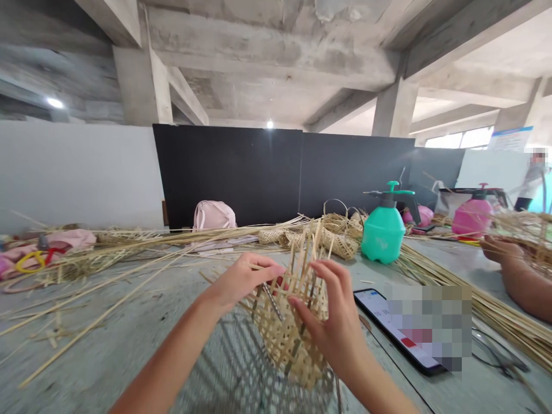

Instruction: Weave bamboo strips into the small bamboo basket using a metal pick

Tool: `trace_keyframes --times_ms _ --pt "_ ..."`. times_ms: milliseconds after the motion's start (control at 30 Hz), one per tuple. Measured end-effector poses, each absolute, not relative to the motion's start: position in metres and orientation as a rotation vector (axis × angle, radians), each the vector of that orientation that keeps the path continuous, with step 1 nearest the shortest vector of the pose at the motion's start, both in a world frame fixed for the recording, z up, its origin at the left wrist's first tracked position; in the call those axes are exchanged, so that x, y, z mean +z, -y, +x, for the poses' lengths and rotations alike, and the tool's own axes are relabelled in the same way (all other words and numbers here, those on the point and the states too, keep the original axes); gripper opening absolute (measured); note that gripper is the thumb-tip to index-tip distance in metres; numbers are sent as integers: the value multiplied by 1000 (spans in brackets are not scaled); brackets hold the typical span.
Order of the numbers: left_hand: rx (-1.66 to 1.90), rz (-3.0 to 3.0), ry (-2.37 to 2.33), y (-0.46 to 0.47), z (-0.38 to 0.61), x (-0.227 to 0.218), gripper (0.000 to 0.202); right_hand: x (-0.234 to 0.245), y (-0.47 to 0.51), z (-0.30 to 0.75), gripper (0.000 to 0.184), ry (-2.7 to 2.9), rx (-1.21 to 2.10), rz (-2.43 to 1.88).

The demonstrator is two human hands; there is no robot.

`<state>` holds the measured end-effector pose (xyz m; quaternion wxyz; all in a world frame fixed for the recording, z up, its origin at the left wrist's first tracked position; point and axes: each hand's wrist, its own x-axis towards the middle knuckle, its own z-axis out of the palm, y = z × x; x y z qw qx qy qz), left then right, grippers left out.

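Observation:
A partly woven bamboo basket (280,339) stands in front of me on the table, with loose upright strips rising from its top. My left hand (248,279) is closed at the basket's far left rim. A thin, shiny metal tool (272,302) slants down from its fingers across the weave; its exact kind is unclear. My right hand (338,313) grips the basket's right side, thumb on the near face and fingers curled round the upright strips. The left fingertips are partly hidden behind strips.
Right of the basket lies a phone (379,313), beside a bundle of bamboo strips (487,305). A green spray bottle (383,233) and small woven baskets (338,241) stand behind. Another person's arm (521,282) rests at far right. Long strips (107,307) and yellow-handled scissors (30,261) lie left.

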<state>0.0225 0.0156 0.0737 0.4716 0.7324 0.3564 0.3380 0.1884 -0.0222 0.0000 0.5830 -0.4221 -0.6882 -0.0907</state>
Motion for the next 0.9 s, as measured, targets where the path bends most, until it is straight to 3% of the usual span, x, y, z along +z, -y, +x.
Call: trace_keyframes --times_ms 100,567,700,900 --pt "857 1767 -882 -20 20 70 24 -7 19 186 37 1725 -205 -1045" --pt "1018 1431 -907 -33 24 56 20 -13 7 179 27 1699 -196 -1029" --pt "993 1443 -891 -31 23 59 19 -14 9 179 29 1705 -185 -1006" --pt "925 1424 -918 -35 12 58 20 -22 5 186 46 1575 -178 -1021"
